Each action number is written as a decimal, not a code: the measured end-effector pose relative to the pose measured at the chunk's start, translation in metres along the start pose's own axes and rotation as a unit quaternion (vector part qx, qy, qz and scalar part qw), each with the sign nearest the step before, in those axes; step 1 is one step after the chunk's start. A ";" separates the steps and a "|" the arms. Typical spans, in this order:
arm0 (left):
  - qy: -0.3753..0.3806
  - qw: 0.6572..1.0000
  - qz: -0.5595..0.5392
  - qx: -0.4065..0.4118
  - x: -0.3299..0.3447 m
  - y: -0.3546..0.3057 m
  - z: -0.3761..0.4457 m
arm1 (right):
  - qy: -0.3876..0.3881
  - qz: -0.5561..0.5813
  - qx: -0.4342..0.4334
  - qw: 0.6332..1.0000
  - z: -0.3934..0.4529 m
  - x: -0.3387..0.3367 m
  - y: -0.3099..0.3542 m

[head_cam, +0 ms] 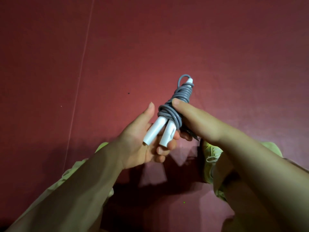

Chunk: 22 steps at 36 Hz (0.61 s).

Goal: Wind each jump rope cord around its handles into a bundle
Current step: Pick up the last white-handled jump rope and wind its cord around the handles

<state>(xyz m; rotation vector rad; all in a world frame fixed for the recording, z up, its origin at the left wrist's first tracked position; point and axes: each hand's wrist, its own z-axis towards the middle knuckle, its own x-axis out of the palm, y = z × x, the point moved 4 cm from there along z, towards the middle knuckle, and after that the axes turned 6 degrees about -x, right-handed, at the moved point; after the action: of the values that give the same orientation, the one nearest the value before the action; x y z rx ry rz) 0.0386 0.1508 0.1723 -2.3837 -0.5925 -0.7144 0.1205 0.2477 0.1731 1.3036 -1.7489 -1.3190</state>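
Two white jump rope handles (154, 129) lie side by side, pointing up and to the right, with a grey cord (181, 96) coiled around their upper half. A small loop of cord stands out at the far tip. My left hand (138, 139) cups the handles' lower ends from below, thumb raised beside them. My right hand (197, 119) grips the coiled part from the right, thumb pressed on the windings. A dark bit of cord end sticks out below my right palm.
A dark red floor (167, 39) fills the view, with a thin pale line (80, 77) running down its left side. My legs in light green trousers and a yellow-green shoe (211, 154) show below the hands.
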 end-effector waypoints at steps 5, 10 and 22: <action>-0.099 0.991 0.085 0.026 -0.007 -0.002 0.003 | -0.032 -0.059 0.081 0.994 -0.002 -0.002 -0.006; -0.190 0.960 0.199 0.047 -0.017 -0.001 0.004 | -0.025 -0.098 0.130 0.986 -0.003 -0.001 -0.012; -0.284 0.907 0.305 0.068 -0.026 -0.003 0.004 | -0.025 -0.081 0.155 0.984 -0.001 0.000 -0.022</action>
<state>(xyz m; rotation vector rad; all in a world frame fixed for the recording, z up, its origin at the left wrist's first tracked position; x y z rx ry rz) 0.0191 0.1487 0.1554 -2.4285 -0.0741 0.2954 0.1296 0.2468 0.1530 1.6255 -1.9782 -1.2057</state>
